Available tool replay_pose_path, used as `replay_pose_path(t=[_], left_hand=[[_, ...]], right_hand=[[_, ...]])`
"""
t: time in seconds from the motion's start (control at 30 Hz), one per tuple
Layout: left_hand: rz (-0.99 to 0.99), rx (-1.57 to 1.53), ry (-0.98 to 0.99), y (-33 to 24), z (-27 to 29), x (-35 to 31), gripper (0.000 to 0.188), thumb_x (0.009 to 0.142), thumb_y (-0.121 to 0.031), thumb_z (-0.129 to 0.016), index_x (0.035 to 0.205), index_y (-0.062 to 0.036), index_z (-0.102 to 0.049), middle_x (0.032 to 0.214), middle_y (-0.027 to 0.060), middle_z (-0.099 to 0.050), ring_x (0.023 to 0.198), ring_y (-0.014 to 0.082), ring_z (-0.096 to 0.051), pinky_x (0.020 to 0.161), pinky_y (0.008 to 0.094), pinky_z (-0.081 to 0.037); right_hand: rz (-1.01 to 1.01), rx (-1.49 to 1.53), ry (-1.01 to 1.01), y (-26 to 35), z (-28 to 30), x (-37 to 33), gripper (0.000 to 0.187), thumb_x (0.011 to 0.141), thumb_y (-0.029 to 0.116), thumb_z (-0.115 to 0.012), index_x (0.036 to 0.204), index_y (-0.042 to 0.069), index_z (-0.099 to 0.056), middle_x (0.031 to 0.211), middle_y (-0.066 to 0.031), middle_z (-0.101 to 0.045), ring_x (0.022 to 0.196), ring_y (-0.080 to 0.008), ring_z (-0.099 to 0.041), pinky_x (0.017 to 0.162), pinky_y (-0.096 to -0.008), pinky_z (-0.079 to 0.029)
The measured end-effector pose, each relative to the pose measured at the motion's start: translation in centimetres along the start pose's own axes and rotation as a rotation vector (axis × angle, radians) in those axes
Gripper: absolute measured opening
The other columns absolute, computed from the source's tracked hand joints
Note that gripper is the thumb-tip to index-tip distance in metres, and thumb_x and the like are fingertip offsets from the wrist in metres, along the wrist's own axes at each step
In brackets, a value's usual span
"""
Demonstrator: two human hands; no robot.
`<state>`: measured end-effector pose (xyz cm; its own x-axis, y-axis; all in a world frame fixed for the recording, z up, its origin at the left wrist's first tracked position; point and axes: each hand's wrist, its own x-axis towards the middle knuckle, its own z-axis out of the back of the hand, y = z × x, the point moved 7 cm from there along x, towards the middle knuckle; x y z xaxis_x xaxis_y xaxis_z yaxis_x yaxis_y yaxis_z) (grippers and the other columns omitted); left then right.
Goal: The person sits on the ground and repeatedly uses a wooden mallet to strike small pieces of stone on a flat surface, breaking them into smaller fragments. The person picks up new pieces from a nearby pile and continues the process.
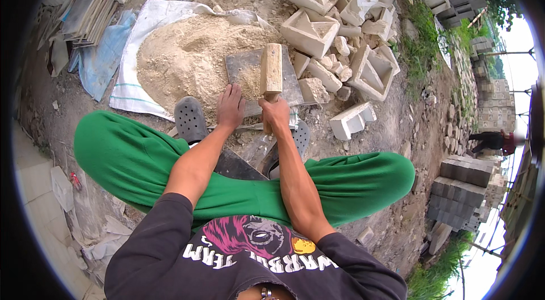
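Observation:
My right hand (275, 113) is wrapped round the handle of a wooden mallet (272, 73). Its block head is held above a flat dark slab (292, 81). My left hand (231, 108) lies with fingers stretched out at the slab's near left edge, holding nothing I can see. Pale crushed grit (247, 79) covers part of the slab. Just beyond, a big heap of sandy powder (181, 55) rests on a white woven sheet (126, 91). Whether my left fingertips press on the slab or the grit is hard to tell.
Right of the slab lie broken pale blocks (309, 33) and rubble (323, 75), with one white block piece (353, 120) nearer me. Stacked boards (85, 16) and a blue sheet (102, 58) are at left. Grey blocks (460, 192) and another person (494, 142) are far right.

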<state>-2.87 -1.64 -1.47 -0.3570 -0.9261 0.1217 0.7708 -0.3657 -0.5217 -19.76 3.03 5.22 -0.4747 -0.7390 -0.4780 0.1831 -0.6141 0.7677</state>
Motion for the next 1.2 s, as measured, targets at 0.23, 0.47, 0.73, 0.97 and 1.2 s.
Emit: replay_pose_path(t=[0.23,0.47,0.73,0.97,1.2], left_hand=[[-0.029,0.006,0.019,-1.8,0.0,2.1,0.046,0.099,-0.026,-0.05,0.14,-0.0063,-0.051,0.149,0.0127,-0.049,0.142,0.0327,-0.039,0.116,0.0509,-0.027],[0.053,0.031,-0.035,0.5,0.2,0.3,0.057,0.096,-0.03,-0.053,0.145,-0.0019,-0.044,0.153,0.0193,-0.041,0.144,0.034,-0.035,0.118,0.0505,-0.023],[-0.036,0.117,0.002,-1.3,-0.5,-1.2,0.065,0.096,-0.035,-0.053,0.147,0.0015,-0.04,0.157,0.0192,-0.035,0.147,0.033,-0.029,0.12,0.0499,-0.018],[-0.106,0.194,0.124,-2.6,-0.8,-2.6,0.066,0.096,-0.038,-0.053,0.146,0.003,-0.041,0.156,0.0197,-0.036,0.147,0.0323,-0.03,0.12,0.0498,-0.017],[-0.217,0.185,0.111,-4.3,-0.4,-2.2,0.065,0.096,-0.037,-0.053,0.144,0.0043,-0.043,0.153,0.0205,-0.04,0.144,0.034,-0.034,0.119,0.0509,-0.02]], right_hand=[[-0.056,-0.303,-0.102,-6.0,-0.9,2.4,0.033,0.074,0.028,-0.074,0.083,-0.004,-0.071,0.07,-0.0141,-0.07,0.057,-0.0236,-0.069,0.055,-0.0364,-0.054],[-0.011,0.077,-0.05,0.2,0.1,-0.7,0.035,0.073,0.03,-0.074,0.082,-0.004,-0.071,0.068,-0.0147,-0.07,0.057,-0.0227,-0.069,0.06,-0.0358,-0.055],[-0.143,-0.136,0.04,-5.1,-1.0,1.9,0.027,0.074,0.024,-0.072,0.075,-0.003,-0.069,0.066,-0.0128,-0.068,0.051,-0.0221,-0.066,0.051,-0.036,-0.052],[-0.213,0.243,0.033,-3.4,0.0,0.3,0.037,0.074,0.02,-0.073,0.084,-0.014,-0.065,0.066,-0.017,-0.066,0.051,-0.0257,-0.067,0.046,-0.0368,-0.052],[-0.269,0.281,-0.049,-3.6,3.3,0.4,0.036,0.073,0.021,-0.072,0.083,-0.013,-0.065,0.065,-0.0156,-0.066,0.049,-0.0247,-0.066,0.046,-0.0362,-0.052]])
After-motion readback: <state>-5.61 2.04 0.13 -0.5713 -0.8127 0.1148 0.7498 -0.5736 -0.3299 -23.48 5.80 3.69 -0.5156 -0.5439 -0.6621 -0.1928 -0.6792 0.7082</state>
